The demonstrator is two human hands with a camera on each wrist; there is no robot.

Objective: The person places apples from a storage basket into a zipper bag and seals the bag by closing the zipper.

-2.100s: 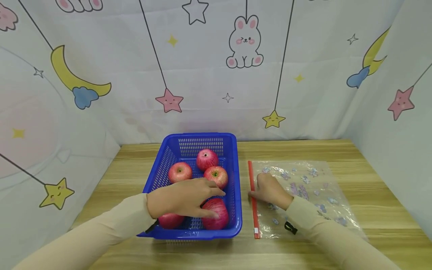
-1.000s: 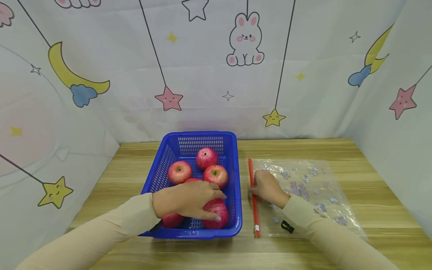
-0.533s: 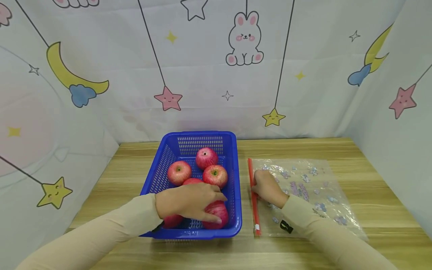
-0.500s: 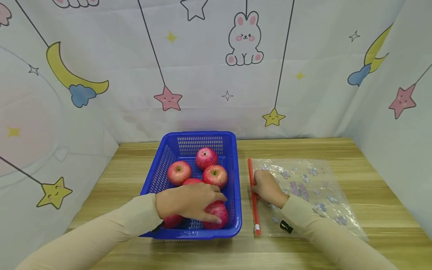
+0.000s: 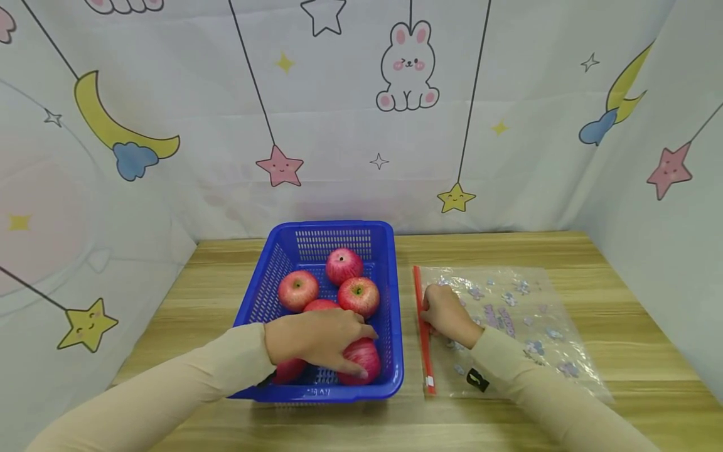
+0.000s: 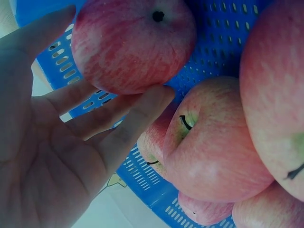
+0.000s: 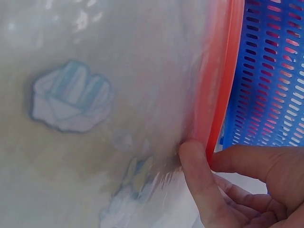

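In the head view, my left hand [image 5: 316, 339] reaches into the blue plastic basket [image 5: 397, 314] and holds a red apple [image 5: 364, 355] near its front right corner. The left wrist view shows the same apple [image 6: 128, 47] between the thumb and the fingers, the palm standing away from it. More apples lie around, one with a stem [image 6: 213, 147] close by the fingertips. To the right lies a clear zip bag [image 5: 531, 320] printed with small cartoon figures. Its red zip strip [image 7: 232, 61] is pinched between thumb and forefinger of my right hand [image 7: 242, 199].
Several apples sit in the basket, among them one at the back [image 5: 344, 267] and one at the left [image 5: 298, 290]. The wooden table [image 5: 446, 427] meets a white printed curtain [image 5: 339, 119] behind. A white slider [image 5: 430, 381] sits at the strip's near end.
My left hand has shifted slightly right over the apple, and more of the apple behind it shows. The right hand has slid slightly along the strip toward me, its fingers still on it.
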